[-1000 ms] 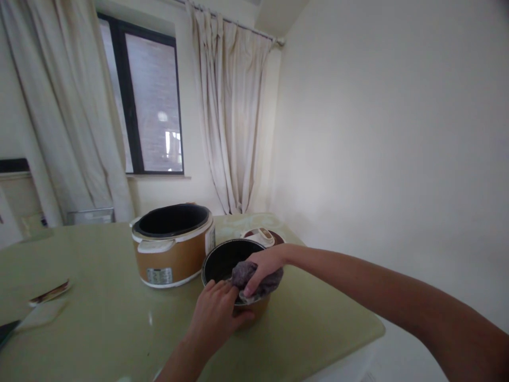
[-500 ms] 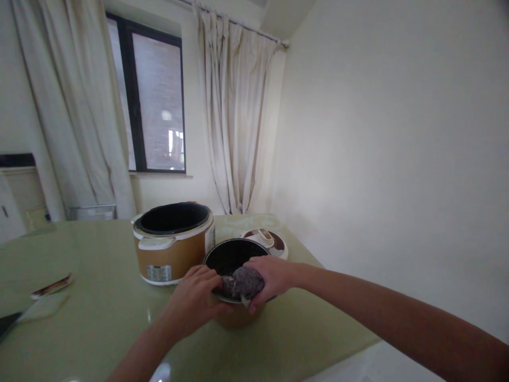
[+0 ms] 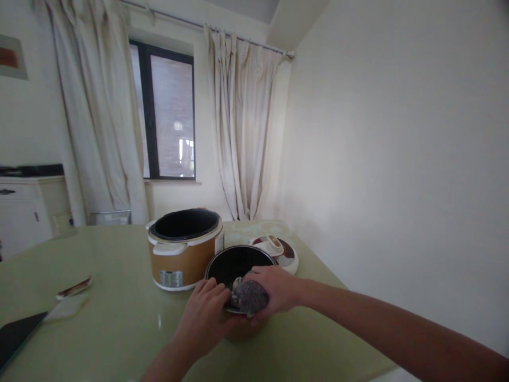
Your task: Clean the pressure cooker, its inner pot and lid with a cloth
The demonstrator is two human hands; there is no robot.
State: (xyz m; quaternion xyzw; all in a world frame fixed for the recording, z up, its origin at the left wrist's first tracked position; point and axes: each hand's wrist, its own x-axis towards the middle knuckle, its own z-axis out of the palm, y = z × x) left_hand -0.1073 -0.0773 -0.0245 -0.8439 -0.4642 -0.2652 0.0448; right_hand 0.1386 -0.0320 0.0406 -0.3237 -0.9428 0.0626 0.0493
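A dark-lined inner pot (image 3: 242, 255) with a brownish outside stands tilted toward me on the table. My left hand (image 3: 207, 310) is closed over its near left rim. My right hand (image 3: 277, 289) grips a bunched grey speckled cloth (image 3: 252, 297) against the near rim, with part of the cloth inside the pot. Behind and to the left is the tan and white rice cooker body (image 3: 185, 263), its top uncovered and its inside dark. The white and brown lid (image 3: 287, 257) lies on the table behind the pot, partly hidden by it.
Toward the left of the pale green table (image 3: 119, 307) lie a dark flat blade-like thing (image 3: 22, 331) with a pale end and a small brown-and-white item (image 3: 74, 287). A white wall (image 3: 397, 159) rises along the right. Curtains (image 3: 246, 116) hang beside the window.
My view has turned slightly left and up, so everything sits farther right and lower. The cloth is bunched more compactly under my right hand; my left hand stays at the rim.
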